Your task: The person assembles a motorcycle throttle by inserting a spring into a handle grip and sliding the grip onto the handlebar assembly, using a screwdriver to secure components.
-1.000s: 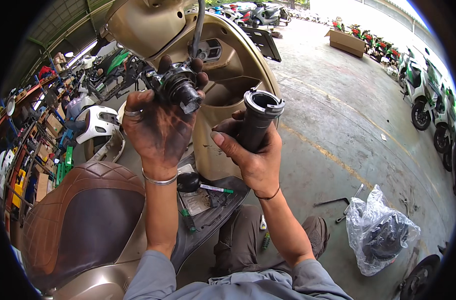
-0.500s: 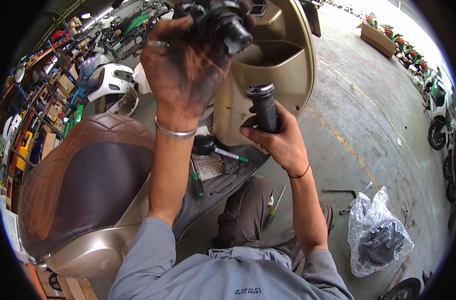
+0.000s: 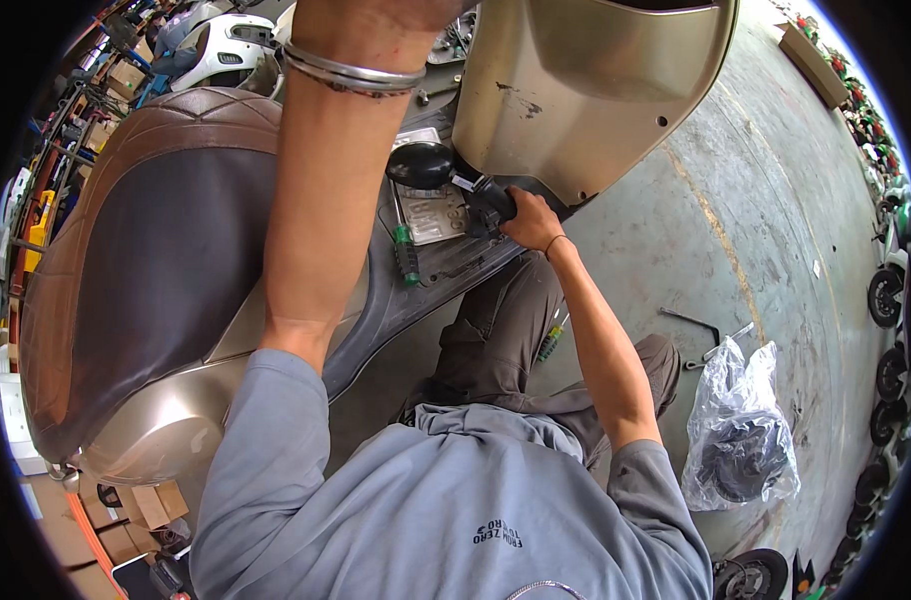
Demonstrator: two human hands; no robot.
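My left arm reaches up past the top edge; just the heel of my left hand (image 3: 401, 10) shows, and its fingers are out of sight. Low over the scooter's black footboard (image 3: 376, 335), my right hand (image 3: 532, 222) is closed around a black handlebar grip (image 3: 497, 197). Beside that grip lie a black rear-view mirror (image 3: 421, 165), a licence plate (image 3: 431, 222) and a green-handled screwdriver (image 3: 406, 255). The scooter's gold front panel (image 3: 586, 85) rises beyond my right hand. Its brown seat (image 3: 171, 230) is to my left.
On the floor to the right lie an L-shaped wrench (image 3: 694, 320) and a clear plastic bag (image 3: 741, 435) with a black part inside. Another screwdriver (image 3: 551, 343) rests by my leg. Crowded shelves (image 3: 51, 200) line the left; parked scooters (image 3: 886, 375) stand far right.
My right hand has lowered the handlebar grip to the footboard beside the mirror. The view has tilted down, and my left hand with its dark part has passed out at the top.
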